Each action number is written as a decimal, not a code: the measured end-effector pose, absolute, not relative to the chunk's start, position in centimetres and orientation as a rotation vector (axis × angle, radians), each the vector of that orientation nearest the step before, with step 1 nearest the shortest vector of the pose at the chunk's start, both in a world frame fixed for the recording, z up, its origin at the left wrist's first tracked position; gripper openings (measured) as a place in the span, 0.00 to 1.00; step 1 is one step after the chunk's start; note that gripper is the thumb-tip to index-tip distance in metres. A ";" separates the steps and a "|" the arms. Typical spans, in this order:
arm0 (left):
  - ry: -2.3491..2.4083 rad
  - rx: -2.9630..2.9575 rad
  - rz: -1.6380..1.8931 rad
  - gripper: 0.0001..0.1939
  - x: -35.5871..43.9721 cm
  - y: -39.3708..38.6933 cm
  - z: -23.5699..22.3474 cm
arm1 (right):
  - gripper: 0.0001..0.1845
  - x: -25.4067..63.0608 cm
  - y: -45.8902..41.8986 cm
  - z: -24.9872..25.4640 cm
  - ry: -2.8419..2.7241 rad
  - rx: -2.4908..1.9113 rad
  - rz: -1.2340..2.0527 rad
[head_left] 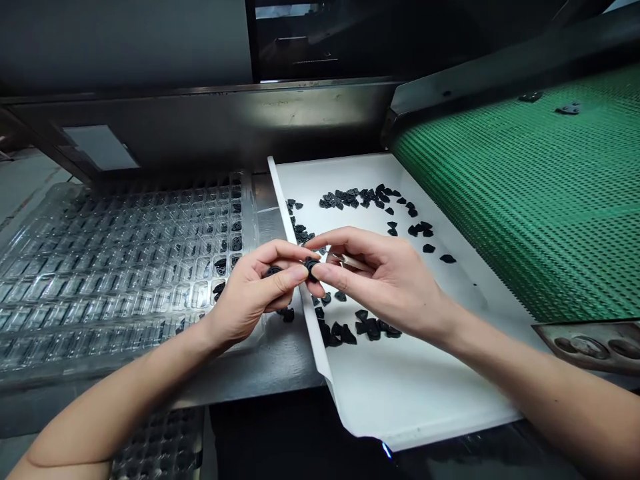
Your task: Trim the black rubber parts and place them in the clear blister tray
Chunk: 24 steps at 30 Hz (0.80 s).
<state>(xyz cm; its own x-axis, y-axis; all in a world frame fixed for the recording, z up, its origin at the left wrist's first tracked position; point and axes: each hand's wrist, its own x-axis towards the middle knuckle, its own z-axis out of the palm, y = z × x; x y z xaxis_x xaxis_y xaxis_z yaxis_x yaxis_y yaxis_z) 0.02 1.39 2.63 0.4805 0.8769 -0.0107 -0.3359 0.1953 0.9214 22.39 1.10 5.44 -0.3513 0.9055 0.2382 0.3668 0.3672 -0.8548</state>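
Note:
My left hand (pixel 255 287) and my right hand (pixel 380 273) meet over the left edge of a white tray (pixel 425 387). Both pinch one small black plastic part (pixel 311 265) between thumb and fingers. Another dark part shows inside my left fingers. A thin pale tool lies along my right fingers. Several loose black parts (pixel 360 197) lie scattered on the tray, with more under my right hand (pixel 373 328).
A clear plastic blister tray (pixel 110 267) with many small pockets lies at the left; its right columns hold black parts (pixel 235 230). A green mesh conveyor belt (pixel 525 193) slopes up at the right. A metal plate with round holes (pixel 595 345) sits at the right edge.

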 end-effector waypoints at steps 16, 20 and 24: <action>0.707 0.955 1.312 0.16 -4.9 5.4 4.4 | 0.12 23.1 0.7 4.7 -2.107 -1.096 0.509; 0.969 1.099 1.522 0.18 -11.4 8.3 4.8 | 0.13 23.3 0.4 4.4 -2.095 -1.085 0.497; 1.471 1.168 1.517 0.09 -19.2 12.8 5.3 | 0.14 23.4 0.9 4.1 -2.165 -1.053 0.499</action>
